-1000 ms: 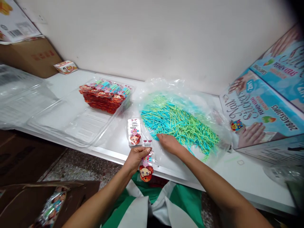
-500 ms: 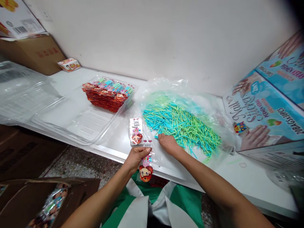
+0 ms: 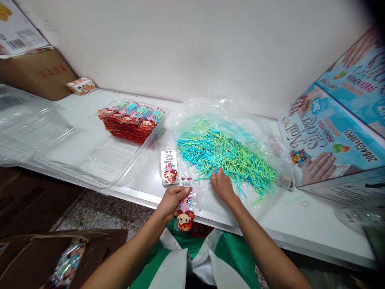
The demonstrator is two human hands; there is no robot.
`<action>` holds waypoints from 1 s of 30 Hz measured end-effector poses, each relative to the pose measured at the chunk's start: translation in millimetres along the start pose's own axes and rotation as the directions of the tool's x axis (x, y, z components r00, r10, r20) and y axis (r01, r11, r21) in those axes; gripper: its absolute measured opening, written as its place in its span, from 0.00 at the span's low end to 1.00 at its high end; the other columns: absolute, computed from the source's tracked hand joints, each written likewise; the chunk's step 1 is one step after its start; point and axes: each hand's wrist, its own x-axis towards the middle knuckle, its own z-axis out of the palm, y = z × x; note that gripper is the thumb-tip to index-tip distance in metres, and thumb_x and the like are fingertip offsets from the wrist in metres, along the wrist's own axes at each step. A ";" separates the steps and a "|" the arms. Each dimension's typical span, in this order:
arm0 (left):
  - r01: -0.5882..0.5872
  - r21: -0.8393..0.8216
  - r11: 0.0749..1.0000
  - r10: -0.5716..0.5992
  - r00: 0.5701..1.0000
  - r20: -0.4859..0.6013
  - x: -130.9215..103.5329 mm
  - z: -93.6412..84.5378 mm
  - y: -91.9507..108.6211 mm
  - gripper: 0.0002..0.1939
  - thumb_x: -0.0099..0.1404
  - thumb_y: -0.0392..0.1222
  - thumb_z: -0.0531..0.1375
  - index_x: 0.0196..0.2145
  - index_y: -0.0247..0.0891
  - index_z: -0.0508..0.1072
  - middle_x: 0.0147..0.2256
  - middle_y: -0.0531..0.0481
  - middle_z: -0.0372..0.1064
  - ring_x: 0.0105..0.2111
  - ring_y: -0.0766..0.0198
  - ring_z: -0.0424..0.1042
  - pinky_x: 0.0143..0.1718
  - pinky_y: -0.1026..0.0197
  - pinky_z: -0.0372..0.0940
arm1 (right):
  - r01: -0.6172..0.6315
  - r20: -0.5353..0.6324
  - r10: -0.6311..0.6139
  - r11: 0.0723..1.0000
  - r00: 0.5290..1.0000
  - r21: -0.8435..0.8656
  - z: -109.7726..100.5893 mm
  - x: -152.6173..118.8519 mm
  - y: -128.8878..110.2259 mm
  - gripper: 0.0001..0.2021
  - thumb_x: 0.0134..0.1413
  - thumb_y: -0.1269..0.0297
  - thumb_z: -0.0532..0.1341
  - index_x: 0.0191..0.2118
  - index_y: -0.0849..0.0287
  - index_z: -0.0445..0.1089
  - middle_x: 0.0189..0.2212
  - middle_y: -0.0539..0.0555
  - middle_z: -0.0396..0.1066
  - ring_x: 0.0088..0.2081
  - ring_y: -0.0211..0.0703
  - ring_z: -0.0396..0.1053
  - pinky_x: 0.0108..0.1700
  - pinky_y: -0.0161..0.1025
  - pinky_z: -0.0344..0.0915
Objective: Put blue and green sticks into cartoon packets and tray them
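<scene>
My left hand [image 3: 172,200] is closed on a small clear packet [image 3: 185,216] printed with a red-haired cartoon face, held at the table's front edge. At the near rim of a heap of thin blue and green sticks [image 3: 222,148], my right hand [image 3: 221,184] has its fingers pinched together, with a bit of blue stick showing at the fingertips. The heap lies on a clear plastic bag [image 3: 207,105]. Beside my left hand sits a stack of flat printed packets [image 3: 169,166]. Filled packets [image 3: 129,124] stand in rows in a clear plastic tray [image 3: 81,172].
More clear trays [image 3: 27,132] are stacked at the left, near a brown carton [image 3: 45,76] and a small box [image 3: 82,86]. Large blue printed boxes [image 3: 331,140] stand at the right. Below the table, an open carton [image 3: 102,249] holds shiny packets.
My right hand has moved slightly right along the near side of the stick heap. My left hand still holds the packet in about the same place. The view has shifted a little.
</scene>
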 end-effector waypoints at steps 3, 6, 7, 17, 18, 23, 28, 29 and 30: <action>-0.006 0.013 1.000 0.006 1.000 -0.004 1.0 3.0 -0.8 0.14 0.47 0.42 0.68 0.31 0.30 0.77 0.28 0.44 0.75 0.28 0.65 0.70 0.32 0.65 0.62 | 0.085 -0.160 -0.064 0.988 0.985 0.128 11.3 -16.7 -5.8 0.10 0.57 0.65 0.46 0.39 0.65 0.58 0.31 0.59 0.65 0.34 0.48 0.64 0.36 0.42 0.60; -0.009 0.019 1.000 0.009 1.000 -0.005 1.3 5.6 -1.3 0.14 0.46 0.42 0.68 0.30 0.30 0.77 0.28 0.44 0.75 0.28 0.65 0.70 0.32 0.64 0.62 | 0.187 -0.192 -0.132 0.934 0.973 0.306 18.6 -26.7 -11.2 0.10 0.55 0.69 0.46 0.41 0.64 0.58 0.37 0.61 0.63 0.40 0.49 0.62 0.43 0.46 0.60; -0.010 0.021 1.000 0.010 1.000 -0.002 1.2 6.1 -1.4 0.14 0.46 0.42 0.68 0.30 0.30 0.77 0.28 0.44 0.75 0.28 0.65 0.70 0.33 0.64 0.62 | 0.201 -0.177 -0.146 0.915 0.973 0.350 20.2 -28.9 -12.6 0.10 0.55 0.70 0.46 0.42 0.63 0.57 0.38 0.61 0.63 0.41 0.49 0.61 0.44 0.46 0.60; -0.004 0.016 1.000 0.004 1.000 0.004 -1.2 9.0 -0.8 0.15 0.45 0.42 0.68 0.30 0.30 0.77 0.28 0.44 0.75 0.27 0.65 0.71 0.33 0.64 0.63 | 0.057 -0.065 -0.021 0.792 0.998 0.607 16.3 -36.2 -17.1 0.12 0.61 0.64 0.42 0.47 0.60 0.54 0.43 0.61 0.63 0.46 0.47 0.61 0.48 0.45 0.59; -0.002 0.018 1.000 0.002 1.000 0.009 -1.3 9.5 -0.7 0.15 0.46 0.42 0.68 0.30 0.30 0.77 0.28 0.44 0.75 0.27 0.65 0.71 0.32 0.64 0.63 | 0.034 -0.050 -0.003 0.775 0.999 0.631 14.1 -37.0 -16.6 0.12 0.62 0.63 0.41 0.46 0.60 0.54 0.42 0.60 0.63 0.45 0.46 0.62 0.46 0.43 0.60; -0.002 0.035 0.999 0.001 0.999 0.036 -2.2 12.7 -0.3 0.15 0.48 0.42 0.67 0.32 0.30 0.76 0.28 0.44 0.75 0.27 0.65 0.71 0.33 0.64 0.63 | 0.016 -0.013 -0.011 0.760 1.000 0.650 7.9 -41.8 -14.3 0.11 0.62 0.61 0.41 0.42 0.59 0.56 0.38 0.58 0.65 0.41 0.44 0.63 0.44 0.40 0.61; -0.047 0.102 0.994 0.041 0.997 0.061 -4.2 16.2 2.2 0.14 0.49 0.43 0.66 0.31 0.29 0.76 0.30 0.42 0.75 0.30 0.63 0.72 0.36 0.64 0.63 | 0.032 0.020 -0.058 0.770 0.998 0.637 -3.1 -41.4 -13.6 0.11 0.62 0.61 0.42 0.41 0.59 0.57 0.35 0.57 0.66 0.39 0.44 0.65 0.41 0.40 0.61; -0.057 0.122 0.991 0.049 0.996 0.072 -4.7 17.0 3.2 0.14 0.49 0.43 0.66 0.31 0.29 0.76 0.31 0.42 0.75 0.31 0.62 0.72 0.36 0.63 0.63 | 0.030 0.046 -0.078 0.763 0.996 0.645 -8.7 -40.4 -13.1 0.11 0.62 0.61 0.41 0.41 0.58 0.56 0.34 0.56 0.66 0.37 0.44 0.65 0.40 0.39 0.61; -0.060 0.139 0.989 0.049 0.995 0.086 -5.1 17.9 4.4 0.15 0.49 0.44 0.66 0.31 0.29 0.75 0.32 0.41 0.75 0.31 0.61 0.72 0.36 0.62 0.64 | 0.028 0.074 -0.101 0.757 0.992 0.653 -15.5 -39.3 -12.4 0.11 0.62 0.61 0.41 0.42 0.58 0.56 0.31 0.54 0.66 0.34 0.43 0.66 0.38 0.38 0.61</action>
